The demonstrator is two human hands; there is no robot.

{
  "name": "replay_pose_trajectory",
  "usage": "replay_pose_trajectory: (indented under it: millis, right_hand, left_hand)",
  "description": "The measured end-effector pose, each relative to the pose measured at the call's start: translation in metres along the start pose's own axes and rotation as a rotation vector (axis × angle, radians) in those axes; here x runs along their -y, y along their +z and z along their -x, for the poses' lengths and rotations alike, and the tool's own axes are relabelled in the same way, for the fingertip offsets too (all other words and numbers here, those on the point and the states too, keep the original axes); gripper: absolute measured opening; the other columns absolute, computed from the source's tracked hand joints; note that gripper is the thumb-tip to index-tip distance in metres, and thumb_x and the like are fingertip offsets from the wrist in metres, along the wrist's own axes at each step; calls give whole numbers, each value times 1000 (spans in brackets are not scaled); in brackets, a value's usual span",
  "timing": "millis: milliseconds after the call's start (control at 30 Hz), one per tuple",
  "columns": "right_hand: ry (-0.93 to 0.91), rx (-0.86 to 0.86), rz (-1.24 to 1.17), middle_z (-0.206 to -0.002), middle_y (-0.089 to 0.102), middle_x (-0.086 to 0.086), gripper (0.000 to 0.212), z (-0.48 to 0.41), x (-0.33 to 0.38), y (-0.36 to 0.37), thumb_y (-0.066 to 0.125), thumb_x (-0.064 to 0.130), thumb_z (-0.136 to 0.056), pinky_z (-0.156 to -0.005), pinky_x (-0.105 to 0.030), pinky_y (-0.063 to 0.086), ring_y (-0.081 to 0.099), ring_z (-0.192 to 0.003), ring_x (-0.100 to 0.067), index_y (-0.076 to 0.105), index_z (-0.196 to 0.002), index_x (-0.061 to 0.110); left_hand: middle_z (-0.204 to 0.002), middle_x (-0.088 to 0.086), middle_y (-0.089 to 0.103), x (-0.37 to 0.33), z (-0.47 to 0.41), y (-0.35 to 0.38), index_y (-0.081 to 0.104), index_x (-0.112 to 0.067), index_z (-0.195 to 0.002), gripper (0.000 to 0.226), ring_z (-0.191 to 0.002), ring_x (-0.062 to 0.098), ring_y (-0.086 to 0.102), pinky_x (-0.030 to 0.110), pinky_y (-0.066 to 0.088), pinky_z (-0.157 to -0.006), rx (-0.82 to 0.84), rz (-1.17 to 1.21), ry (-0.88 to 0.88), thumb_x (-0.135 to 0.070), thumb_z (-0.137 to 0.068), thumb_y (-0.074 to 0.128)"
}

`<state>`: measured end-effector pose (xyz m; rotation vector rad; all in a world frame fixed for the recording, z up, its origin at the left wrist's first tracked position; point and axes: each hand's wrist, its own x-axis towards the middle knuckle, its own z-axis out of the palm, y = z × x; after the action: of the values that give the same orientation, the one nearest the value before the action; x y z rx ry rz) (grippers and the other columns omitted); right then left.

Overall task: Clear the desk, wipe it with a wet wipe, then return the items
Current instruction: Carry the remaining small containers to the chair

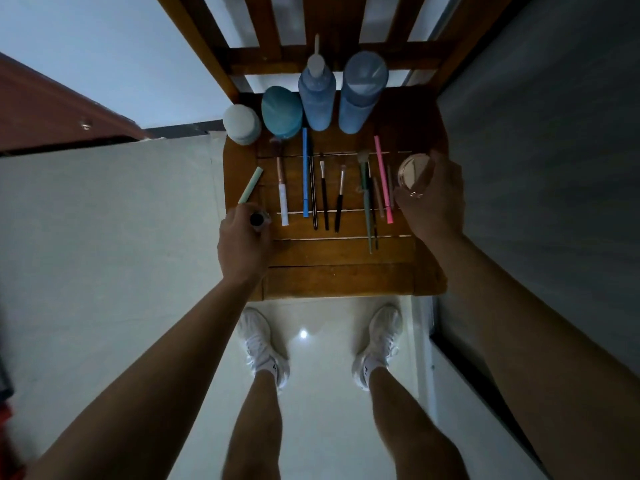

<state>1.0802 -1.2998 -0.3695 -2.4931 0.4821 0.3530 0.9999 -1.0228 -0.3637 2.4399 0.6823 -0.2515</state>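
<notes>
A wooden slatted chair seat (339,268) holds a row of cosmetics. At the back stand a white jar (241,124), a teal jar (281,110), a blue pump bottle (317,98) and a blue capped bottle (362,95). Several brushes and pens lie in front, among them a blue pen (305,173) and a pink pen (383,178). My left hand (244,240) grips a small dark-capped item (257,220) at the seat's left edge, beside a mint-green tube (251,184). My right hand (433,199) holds a round gold compact (412,172) at the right edge.
The chair's backrest (332,53) rises behind the bottles. A white surface (104,220) lies to the left and a dark panel (540,168) to the right. My feet in white shoes (263,344) stand on the pale tiled floor (322,393) below the seat.
</notes>
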Motion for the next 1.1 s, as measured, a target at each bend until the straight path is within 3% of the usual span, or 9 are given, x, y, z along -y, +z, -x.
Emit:
replay_pose_trajectory:
  millis: [167,267,367,500,667,800,967,1100]
  right_hand:
    - [-30,72,27,-164,21,-14,95,13,2,-11,74,36,-89,-114,-45,35,23,-151,-33,13,-160,16]
    - [-78,52,30,-169,6,-11,83,32,16,-32,54,52,-99,-119,-51,31,11,-154,-31,8,-161,21]
    - [-161,-18,-9,-169,4,-8,75,59,50,-70,36,61,-100,-120,-54,26,9,-154,-28,8,-161,27]
    - [-331,-135,30,-170,3,-7,70,97,122,-144,31,60,-102,-122,-46,13,5,-155,-26,8,-161,30]
    - [-587,-414,31,-167,15,-16,65,138,228,-269,40,50,-106,-122,-51,25,16,-154,-31,22,-160,19]
    - [-782,-635,58,-165,20,-21,64,171,300,-359,43,47,-105,-121,-52,25,19,-153,-35,29,-158,12]
    - [-934,-812,2,-165,19,-21,65,208,354,-431,43,47,-105,-122,-52,23,18,-153,-35,30,-157,12]
    - [-1006,-742,-73,-168,11,-14,65,227,389,-446,37,50,-104,-125,-46,14,11,-155,-30,22,-160,20]
  left_hand:
    - [-128,7,60,1,2,-2,56,-15,-122,27,-115,25,57,34,49,-94,46,15,43,-20,-96,62]
    - [-154,9,39,-13,8,-22,47,-17,-140,44,-141,28,37,46,38,-111,48,-38,108,-27,-98,58]
    - [-162,10,23,-42,20,-69,33,-18,-151,55,-148,32,24,51,28,-117,-9,-64,247,-37,-102,49]
    - [-165,10,13,-98,37,-167,25,-17,-156,60,-152,30,12,53,20,-120,-82,-81,437,-41,-103,41]
    - [-163,18,16,-174,57,-331,30,-9,-153,61,-152,34,11,57,21,-118,-309,-123,684,-36,-101,45]
    - [-162,22,18,-221,74,-457,30,-8,-153,59,-151,38,13,60,22,-115,-580,-194,817,-36,-104,45]
    - [-162,23,15,-246,117,-560,27,-12,-155,59,-151,38,11,61,19,-116,-823,-271,828,-40,-105,40]
    - [-163,21,14,-235,167,-592,28,-14,-155,59,-151,39,11,62,20,-115,-950,-339,724,-43,-105,38]
